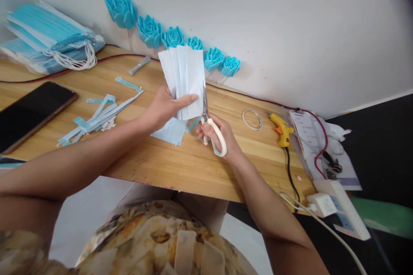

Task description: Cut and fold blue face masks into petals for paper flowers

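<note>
My left hand (169,105) grips a pale blue pleated face mask (183,66), held up over the table with its thumb across the front. In my right hand (216,131) is a pair of scissors (220,142) with white handles. Their blades point up along the mask's right edge; whether they are cutting into it I cannot tell. Under my hands another pale blue mask piece (171,132) lies on the wooden table. Cut strips (97,120) of mask material are heaped to the left of my left forearm.
Several blue flowers (149,31) stand along the wall. A stack of masks (48,30) and a black phone (32,111) are at the left. To the right are a wire coil (252,119), a yellow glue gun (282,129) with its cord, and a power strip (343,210).
</note>
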{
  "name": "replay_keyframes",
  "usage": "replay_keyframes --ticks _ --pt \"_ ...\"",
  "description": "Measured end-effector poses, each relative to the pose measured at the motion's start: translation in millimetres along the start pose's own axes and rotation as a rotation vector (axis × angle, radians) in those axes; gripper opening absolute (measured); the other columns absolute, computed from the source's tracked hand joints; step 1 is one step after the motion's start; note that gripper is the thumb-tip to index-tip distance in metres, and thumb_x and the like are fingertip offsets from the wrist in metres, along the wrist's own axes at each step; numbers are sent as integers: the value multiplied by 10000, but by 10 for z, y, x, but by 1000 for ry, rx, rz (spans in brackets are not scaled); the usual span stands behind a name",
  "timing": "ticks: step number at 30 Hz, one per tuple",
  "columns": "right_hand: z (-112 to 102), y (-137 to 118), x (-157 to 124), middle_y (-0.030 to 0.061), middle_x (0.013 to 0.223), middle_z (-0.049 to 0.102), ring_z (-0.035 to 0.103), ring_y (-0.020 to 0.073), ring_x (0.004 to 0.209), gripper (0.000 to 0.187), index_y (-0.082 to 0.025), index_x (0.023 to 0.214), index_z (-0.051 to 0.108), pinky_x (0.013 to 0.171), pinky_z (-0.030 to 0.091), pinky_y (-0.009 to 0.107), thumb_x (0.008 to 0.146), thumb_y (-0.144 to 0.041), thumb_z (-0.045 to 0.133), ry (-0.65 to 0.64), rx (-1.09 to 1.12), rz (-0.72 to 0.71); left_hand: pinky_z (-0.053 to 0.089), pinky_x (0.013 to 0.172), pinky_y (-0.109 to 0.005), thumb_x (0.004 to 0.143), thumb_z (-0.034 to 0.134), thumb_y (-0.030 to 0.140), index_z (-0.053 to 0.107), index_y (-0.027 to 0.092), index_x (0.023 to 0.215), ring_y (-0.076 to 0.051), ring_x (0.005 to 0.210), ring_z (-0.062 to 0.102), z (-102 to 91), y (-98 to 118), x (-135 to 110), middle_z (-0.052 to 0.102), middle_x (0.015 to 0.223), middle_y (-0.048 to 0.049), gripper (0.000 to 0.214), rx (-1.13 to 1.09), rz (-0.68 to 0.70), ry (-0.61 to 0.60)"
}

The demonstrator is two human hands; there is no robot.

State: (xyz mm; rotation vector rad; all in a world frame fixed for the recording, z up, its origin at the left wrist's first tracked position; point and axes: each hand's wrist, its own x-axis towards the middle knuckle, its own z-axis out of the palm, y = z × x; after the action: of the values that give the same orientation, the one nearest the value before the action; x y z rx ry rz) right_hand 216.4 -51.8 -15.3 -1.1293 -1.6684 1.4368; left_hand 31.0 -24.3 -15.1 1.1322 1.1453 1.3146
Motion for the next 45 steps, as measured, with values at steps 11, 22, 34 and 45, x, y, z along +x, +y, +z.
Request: replay_keyframes --ticks 11,22,34,45 --pt "-9 51 1 12 836 621 602 119 637 581 -195 1022 621 571 495 279 754 -704 693 21 49 20 605 638 -354 705 798 456 716 177 954 -304 868 724 26 10 -48 757 910 -94 383 104 -23 -10" --pt "-1 59 14 -11 729 607 561 93 531 534 -197 863 576 486 438 245 773 -716 661 44 45 -36 591 660 -326 719 777 433 700 150 1013 -279 886 723 50 -36 -69 752 959 -100 416 76 -23 -76" --pt "4 47 -3 -34 653 562 513 70 463 492 -191 763 550 428 411 227 801 -666 674 63 67 -66 590 661 -332 686 808 433 716 162 982 -305 930 721 58 -32 -74 757 986 -107 412 40 -28 -51" --pt "23 8 -17 -51 554 530 478 68 425 493 -195 725 559 410 391 221 784 -666 691 67 65 -50 597 685 -348 691 804 429 717 148 992 -302 920 722 55 -46 -62 758 967 -108 421 70 -24 -43"
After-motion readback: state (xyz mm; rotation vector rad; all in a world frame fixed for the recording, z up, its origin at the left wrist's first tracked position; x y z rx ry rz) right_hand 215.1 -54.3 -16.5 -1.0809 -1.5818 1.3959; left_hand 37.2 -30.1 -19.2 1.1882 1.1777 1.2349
